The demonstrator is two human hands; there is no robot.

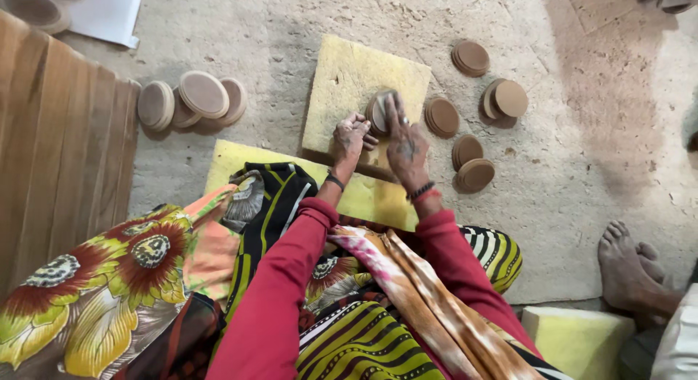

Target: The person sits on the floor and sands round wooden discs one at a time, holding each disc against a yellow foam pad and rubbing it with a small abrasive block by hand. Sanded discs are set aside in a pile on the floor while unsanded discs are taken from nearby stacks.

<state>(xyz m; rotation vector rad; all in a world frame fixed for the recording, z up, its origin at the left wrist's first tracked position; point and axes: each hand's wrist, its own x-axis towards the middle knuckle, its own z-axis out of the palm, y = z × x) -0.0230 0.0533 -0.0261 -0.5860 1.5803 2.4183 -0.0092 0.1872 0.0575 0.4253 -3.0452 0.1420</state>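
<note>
From the head view we look down on a pale concrete floor (582,169). Near the middle lies a square yellow foam pad (342,82), and a second yellow foam pad (363,194) lies just below it, partly under our arms. At the top left corner we see a white sheet (109,13), flat and blank, with a tan round dish (33,8) beside it.

Our left hand (350,136) is curled in a loose fist on the upper pad, fingers tucked under, a dark band at the wrist. Whether it pinches anything we cannot tell. Our right hand (406,144) is stretched forward with the fingers pressing on a small stack of brown discs (378,111), which stands on edge on the upper pad between the two hands; the left hand touches its near side. Dark and red bands circle the right wrist, and both arms wear red sleeves.

To the right of the pad more brown discs lie in low piles on the floor: one pile (442,117) just beside the pad, two piles (471,165) below it, another (504,98) farther right, and one (471,58) above. Left of the pad, paler, larger discs (196,96) lean against each other. A wooden board (58,147) fills the left edge. At the lower right a bare foot (629,267) of another person rests on the floor, near a third yellow foam block (578,336).
</note>
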